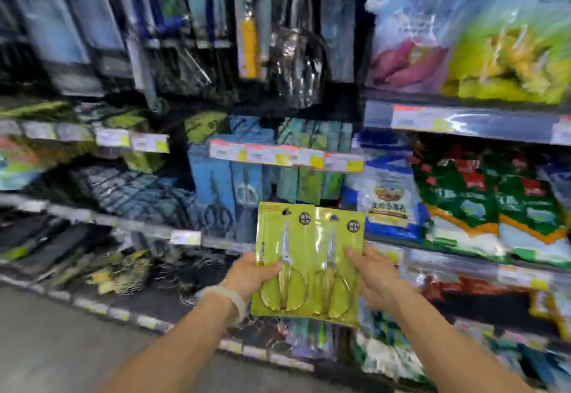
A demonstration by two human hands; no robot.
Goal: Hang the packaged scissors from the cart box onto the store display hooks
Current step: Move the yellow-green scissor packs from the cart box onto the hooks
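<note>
Two green packs of scissors are held up side by side in front of the shelves. My left hand [251, 272] grips the left scissors pack [285, 238] at its left edge. My right hand [375, 273] grips the right scissors pack [332, 256] at its right edge, and this pack overlaps the left one a little. Each pack has a hang hole at its top. Behind them hang blue scissors packs [222, 188] and green packs [309, 182] on the display. The hooks themselves are too blurred to make out. The cart box is out of view.
A row of price tags [284, 156] runs above the hanging packs. Kitchen tools [247, 22] hang higher up. Bagged goods [494, 201] fill the shelves on the right. Dark packs lie on low shelves at left, above the grey floor [61, 346].
</note>
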